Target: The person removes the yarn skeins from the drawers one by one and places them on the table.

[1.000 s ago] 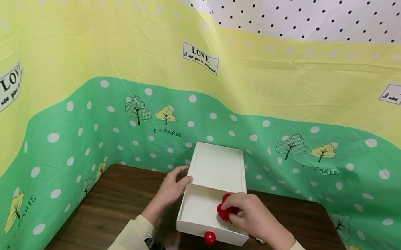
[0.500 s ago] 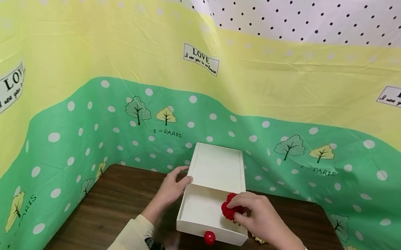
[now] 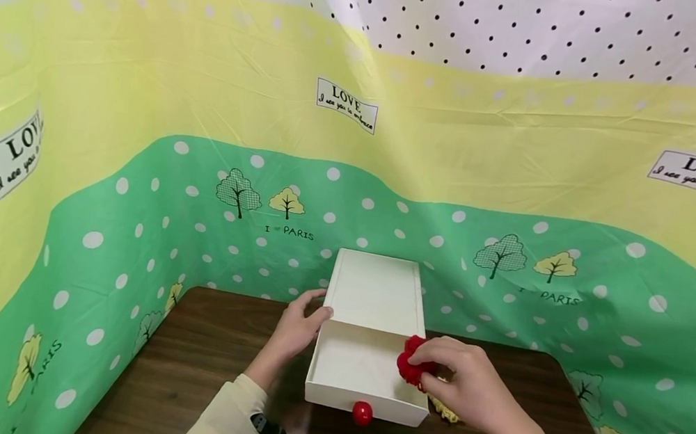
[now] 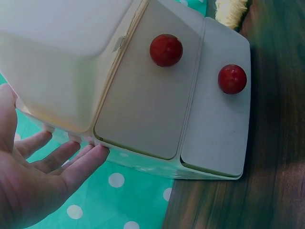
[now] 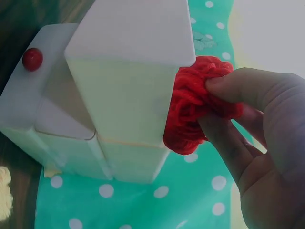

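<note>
A small white drawer cabinet (image 3: 376, 291) stands on the table, its top drawer (image 3: 349, 367) pulled out and bare inside. My left hand (image 3: 298, 324) rests against the cabinet's left side, with the thumb near the top front edge. Its fingers lie nearly straight along that side in the left wrist view. My right hand (image 3: 464, 378) pinches a bundle of red yarn (image 3: 412, 363) between thumb and fingers at the drawer's right wall. In the right wrist view, the red yarn (image 5: 193, 102) is beside the drawer's outer side wall.
Two lower drawers with red knobs (image 4: 166, 50) are pushed in. A red knob (image 3: 362, 412) sits on the open drawer's front. Yellow yarn (image 3: 445, 409) lies on the brown wooden table (image 3: 183, 355), right of the cabinet. A patterned cloth (image 3: 325, 194) hangs behind.
My right hand has moved right with the red yarn, from over the drawer's inside to its right wall. More of the yellow yarn shows. The left hand has stayed at the cabinet's side.
</note>
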### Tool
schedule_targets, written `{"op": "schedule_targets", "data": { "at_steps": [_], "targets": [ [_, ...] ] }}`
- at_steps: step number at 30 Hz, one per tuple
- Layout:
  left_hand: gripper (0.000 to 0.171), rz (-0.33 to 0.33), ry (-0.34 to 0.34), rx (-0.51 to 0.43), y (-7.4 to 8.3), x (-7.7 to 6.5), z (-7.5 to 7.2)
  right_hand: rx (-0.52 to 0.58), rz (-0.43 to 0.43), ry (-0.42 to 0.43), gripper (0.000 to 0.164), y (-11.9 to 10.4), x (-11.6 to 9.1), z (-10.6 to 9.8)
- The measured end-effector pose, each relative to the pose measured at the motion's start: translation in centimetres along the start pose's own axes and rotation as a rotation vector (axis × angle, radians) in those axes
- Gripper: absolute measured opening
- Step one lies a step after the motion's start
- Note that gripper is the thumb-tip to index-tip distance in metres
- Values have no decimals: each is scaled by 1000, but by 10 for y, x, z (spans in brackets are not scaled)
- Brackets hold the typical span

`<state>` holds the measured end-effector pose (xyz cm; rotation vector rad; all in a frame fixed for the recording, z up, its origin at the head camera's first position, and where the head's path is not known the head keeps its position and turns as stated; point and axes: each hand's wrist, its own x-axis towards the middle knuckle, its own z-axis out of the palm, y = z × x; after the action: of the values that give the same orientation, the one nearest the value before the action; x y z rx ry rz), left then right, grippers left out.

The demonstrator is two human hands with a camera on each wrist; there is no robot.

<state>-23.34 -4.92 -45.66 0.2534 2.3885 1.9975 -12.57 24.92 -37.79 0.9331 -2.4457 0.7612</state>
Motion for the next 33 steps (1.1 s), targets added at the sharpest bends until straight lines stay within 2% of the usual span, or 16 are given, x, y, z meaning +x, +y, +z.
{"op": "schedule_targets", "data": {
  "at_steps": [6, 12, 23, 33],
  "targets": [
    [53, -12, 4, 5, -1, 1, 1, -38, -28, 65, 47, 6, -7, -8],
    [52, -8, 3, 3, -1, 1, 0, -106, -16, 80, 47, 15, -13, -15],
    [52, -9, 0, 0, -2, 1, 1, -205, 140, 32, 41, 48, -30, -16],
    [51, 15, -10, -23, -5, 4, 0, -220, 269, -45, 35, 75, -41, -11]
  ]
}}
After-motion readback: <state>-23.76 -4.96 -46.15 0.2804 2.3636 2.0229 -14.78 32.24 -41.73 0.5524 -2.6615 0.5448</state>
